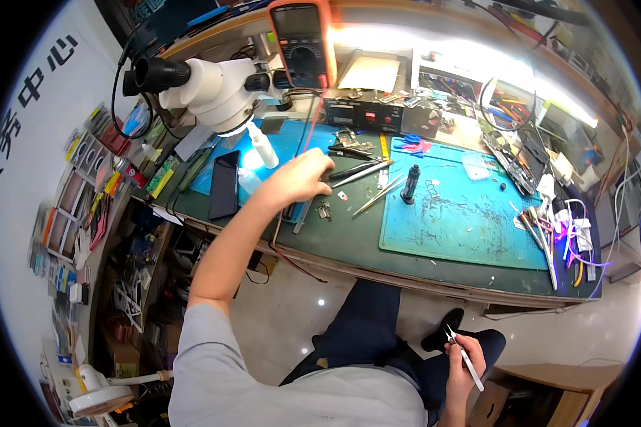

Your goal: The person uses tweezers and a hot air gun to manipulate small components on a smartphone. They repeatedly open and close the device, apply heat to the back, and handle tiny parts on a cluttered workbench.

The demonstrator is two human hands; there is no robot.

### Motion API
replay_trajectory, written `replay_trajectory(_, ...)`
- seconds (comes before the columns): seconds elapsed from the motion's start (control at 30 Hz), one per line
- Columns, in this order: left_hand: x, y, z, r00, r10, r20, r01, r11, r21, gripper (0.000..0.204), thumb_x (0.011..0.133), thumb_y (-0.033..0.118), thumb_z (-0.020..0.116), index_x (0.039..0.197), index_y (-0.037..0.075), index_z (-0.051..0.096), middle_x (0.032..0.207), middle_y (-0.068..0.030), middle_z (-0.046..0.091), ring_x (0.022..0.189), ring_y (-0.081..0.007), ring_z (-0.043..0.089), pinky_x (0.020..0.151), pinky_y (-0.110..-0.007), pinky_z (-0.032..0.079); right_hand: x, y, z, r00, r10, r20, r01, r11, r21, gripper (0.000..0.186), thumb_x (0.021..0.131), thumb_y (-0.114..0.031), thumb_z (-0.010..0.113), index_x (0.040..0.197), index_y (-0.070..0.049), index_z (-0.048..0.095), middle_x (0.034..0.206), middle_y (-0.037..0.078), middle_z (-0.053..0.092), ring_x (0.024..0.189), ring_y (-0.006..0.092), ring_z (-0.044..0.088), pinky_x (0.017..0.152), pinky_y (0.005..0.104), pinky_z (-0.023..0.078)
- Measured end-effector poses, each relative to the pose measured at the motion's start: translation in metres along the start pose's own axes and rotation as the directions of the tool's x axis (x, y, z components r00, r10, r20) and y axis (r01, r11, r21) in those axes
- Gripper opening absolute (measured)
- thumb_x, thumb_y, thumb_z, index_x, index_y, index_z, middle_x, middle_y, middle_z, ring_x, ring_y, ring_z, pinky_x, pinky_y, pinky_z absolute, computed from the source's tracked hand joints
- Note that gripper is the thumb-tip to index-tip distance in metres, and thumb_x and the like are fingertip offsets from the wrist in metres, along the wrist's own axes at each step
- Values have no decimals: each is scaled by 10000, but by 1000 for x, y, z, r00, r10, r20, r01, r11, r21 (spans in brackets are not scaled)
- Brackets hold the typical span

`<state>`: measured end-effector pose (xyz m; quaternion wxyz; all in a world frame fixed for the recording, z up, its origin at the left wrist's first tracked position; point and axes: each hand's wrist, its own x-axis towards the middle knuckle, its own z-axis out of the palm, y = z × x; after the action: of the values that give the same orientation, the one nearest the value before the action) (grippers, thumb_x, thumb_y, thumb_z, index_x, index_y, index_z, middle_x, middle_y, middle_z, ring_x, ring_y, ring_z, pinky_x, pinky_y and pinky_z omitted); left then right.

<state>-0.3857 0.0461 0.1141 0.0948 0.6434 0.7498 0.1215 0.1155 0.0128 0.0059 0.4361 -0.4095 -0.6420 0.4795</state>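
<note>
Left hand (300, 178) perhaps on bench tools (360, 172), tweezers (465, 358) in right hand (464, 364) grip

A long bench (434, 274) runs across the room, its top dark green with a wooden front edge, and a blue mat (470, 220) covers its right part. Strong white light glares over the far right of the bench. Below lies a pale, glossy tiled floor (292, 313) carrying small bright reflections. A white wall (21, 142) with dark lettering stands on the left, beside crowded shelves (71, 228) of small coloured packages.
</note>
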Motion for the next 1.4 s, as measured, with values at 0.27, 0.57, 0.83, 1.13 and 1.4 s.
replay_trajectory(0.27,38,-11,-9,982,-15,186,0,997,81,524,707,263,947,1090,30,676,1069,-165,642,1082,-350,632,947,-412,522,-3,-3,-13,999,-24,-38,24,1000,-7,135,960,19,686,1086,59,713,982,146,718,823,188,727,734,276,578)
replay_trajectory(0.57,30,-14,-25,974,-143,174,145,989,5,574,694,207,966,1114,-2,635,1102,-125,627,1034,-263,620,922,-371,523,12,-13,-14,960,244,138,-246,497,832,311,1040,-38,642,1342,34,629,1143,155,737,979,234,756,873,377,653)
replay_trajectory(0.83,36,-9,-20,967,-219,130,226,973,-46,524,733,171,939,1093,31,584,1035,-92,604,897,-197,593,815,-347,523,7,-14,-21,978,169,123,-194,517,834,376,994,16,695,1363,34,621,1229,174,732,1042,247,762,912,385,653)
replay_trajectory(1.13,33,-25,-17,990,-97,105,96,995,9,530,748,155,922,1212,40,695,1138,-99,670,900,-197,647,841,-346,560,8,-15,-19,961,234,146,-247,499,830,380,987,4,706,1357,30,624,1192,154,728,1019,248,763,900,393,652)
replay_trajectory(1.4,30,-20,-32,988,-89,128,93,995,-30,534,801,120,877,1285,30,671,1147,-94,686,969,-196,669,872,-348,573,6,-11,-17,952,292,96,-246,540,804,342,994,17,667,1334,19,634,1159,141,715,941,190,740,810,333,641)
